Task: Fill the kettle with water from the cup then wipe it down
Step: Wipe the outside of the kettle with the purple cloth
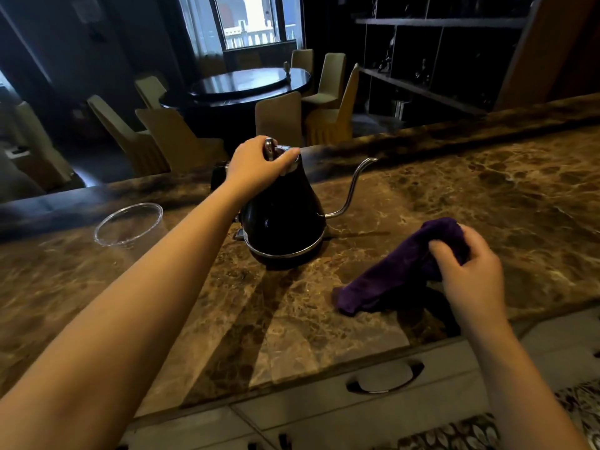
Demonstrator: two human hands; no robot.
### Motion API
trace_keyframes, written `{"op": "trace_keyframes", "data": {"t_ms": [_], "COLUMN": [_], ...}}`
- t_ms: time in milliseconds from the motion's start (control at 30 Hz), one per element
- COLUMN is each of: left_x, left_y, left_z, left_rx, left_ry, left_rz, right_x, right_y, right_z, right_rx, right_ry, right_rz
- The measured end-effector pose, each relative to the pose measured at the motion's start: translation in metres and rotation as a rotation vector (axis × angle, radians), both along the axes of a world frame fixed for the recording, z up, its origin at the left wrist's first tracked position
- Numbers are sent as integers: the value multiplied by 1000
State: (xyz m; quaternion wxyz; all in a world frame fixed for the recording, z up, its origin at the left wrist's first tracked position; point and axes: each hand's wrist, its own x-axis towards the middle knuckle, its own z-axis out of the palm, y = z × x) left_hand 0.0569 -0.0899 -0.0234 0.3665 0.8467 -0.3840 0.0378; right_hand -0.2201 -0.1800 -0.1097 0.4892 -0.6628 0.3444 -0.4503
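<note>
- Black kettle (284,219) stands upright mid-counter (487,196), spout pointing right.
- Left hand (256,165) grips the kettle's top.
- Right hand (467,271) clutches a purple cloth (396,271), near right of the kettle.
- Clear cup (130,224) sits far left.

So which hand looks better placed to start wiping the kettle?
The right hand, most likely: it already grips the purple cloth, beside the black kettle. The left hand is busy on the kettle's lid, apparently steadying it.
</note>
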Motion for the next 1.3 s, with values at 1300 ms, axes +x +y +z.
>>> {"op": "trace_keyframes", "data": {"t_ms": [1300], "left_x": [-3], "left_y": [37], "left_z": [9], "left_rx": [-17], "left_ry": [345], "left_rz": [-427], "right_x": [51], "right_y": [135], "right_z": [-36], "right_rx": [-442], "right_ry": [183], "right_rz": [70]}}
